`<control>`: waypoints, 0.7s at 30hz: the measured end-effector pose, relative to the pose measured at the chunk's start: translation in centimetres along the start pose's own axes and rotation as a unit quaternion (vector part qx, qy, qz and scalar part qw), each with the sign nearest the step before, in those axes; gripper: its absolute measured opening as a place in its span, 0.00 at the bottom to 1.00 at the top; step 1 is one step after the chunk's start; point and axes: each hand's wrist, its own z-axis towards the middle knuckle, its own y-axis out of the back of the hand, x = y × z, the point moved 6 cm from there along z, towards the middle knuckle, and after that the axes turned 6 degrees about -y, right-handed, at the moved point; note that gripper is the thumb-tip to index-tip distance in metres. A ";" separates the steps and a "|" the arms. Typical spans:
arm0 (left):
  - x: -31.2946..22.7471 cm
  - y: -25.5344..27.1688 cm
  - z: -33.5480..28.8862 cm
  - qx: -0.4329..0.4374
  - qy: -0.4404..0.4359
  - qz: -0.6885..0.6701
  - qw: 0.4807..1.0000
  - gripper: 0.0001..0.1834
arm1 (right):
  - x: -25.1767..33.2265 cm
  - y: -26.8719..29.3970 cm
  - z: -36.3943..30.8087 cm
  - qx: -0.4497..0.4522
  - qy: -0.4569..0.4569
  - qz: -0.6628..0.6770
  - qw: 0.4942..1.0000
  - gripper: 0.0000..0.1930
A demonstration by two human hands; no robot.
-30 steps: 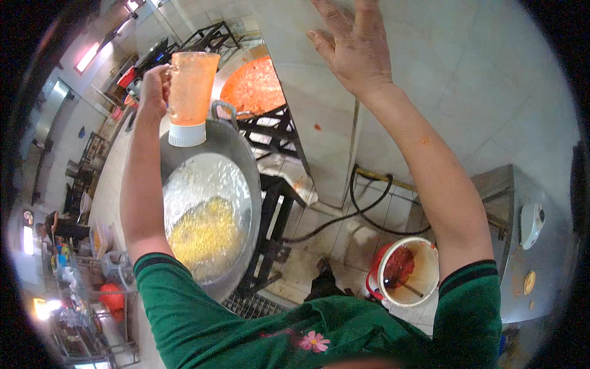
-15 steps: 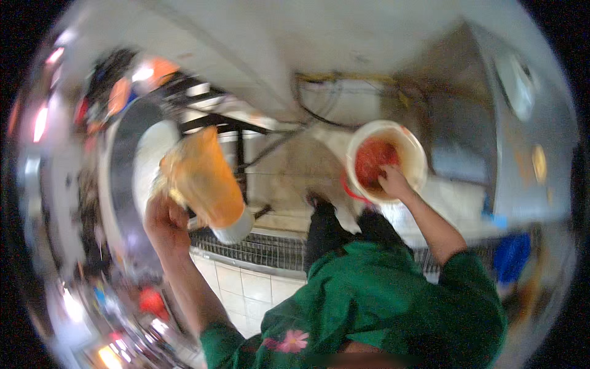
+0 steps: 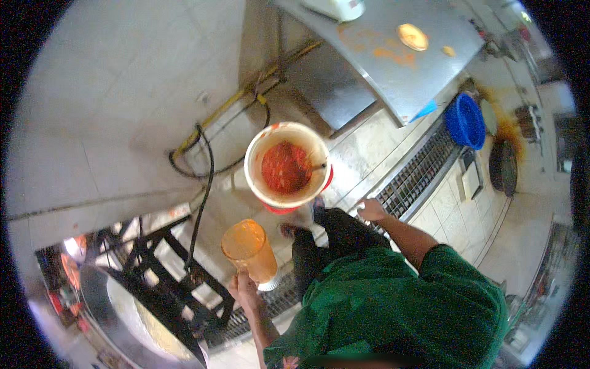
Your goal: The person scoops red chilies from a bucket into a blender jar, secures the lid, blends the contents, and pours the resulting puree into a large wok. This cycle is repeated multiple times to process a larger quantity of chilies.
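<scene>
My left hand (image 3: pixel 244 286) is closed on the handle of a blender jar (image 3: pixel 257 255), see-through, coated orange inside, with a white base. The jar is tilted, its open mouth toward the bucket. Just beyond it stands a cream bucket (image 3: pixel 253 161) with red on its outside, holding chunky red sauce (image 3: pixel 284 169). A dark handle (image 3: pixel 317 166) sticks up from the sauce; what it belongs to is hidden. My right hand (image 3: pixel 372 210) is right of the bucket, apart from it, fingers curled and seemingly holding nothing.
A steel table (image 3: pixel 405 74) with orange smears and a small orange-stained dish (image 3: pixel 412 37) stands at far right. Floor grating (image 3: pixel 412 184) runs past a blue basin (image 3: pixel 465 122). A large round pan (image 3: pixel 101 307) with pale contents and a black metal stand (image 3: pixel 163 270) are at left. A black hose (image 3: pixel 206 209) hangs near the wall.
My right hand has left the inside of the bucket and moved right of it. The jar has come from the left to near the bucket. The view has swung to the right.
</scene>
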 end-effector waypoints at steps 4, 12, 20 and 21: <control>-5.3 -5.7 -1.8 0.121 -0.084 -0.060 0.987 0.09 | -8.5 0.8 -4.3 -0.013 -0.098 0.041 0.994 0.24; -19.2 -23.6 -7.6 0.271 -0.222 -0.183 0.919 0.16 | -19.4 8.8 -8.3 -0.120 -0.240 0.273 0.924 0.20; -31.6 -45.4 -10.3 0.315 -0.254 -0.269 0.874 0.13 | -26.7 10.3 -12.6 -0.232 -0.301 0.324 0.866 0.20; -33.2 -48.5 -10.5 0.325 -0.268 -0.268 0.866 0.11 | -28.2 9.2 -13.1 -0.208 -0.330 0.285 0.876 0.20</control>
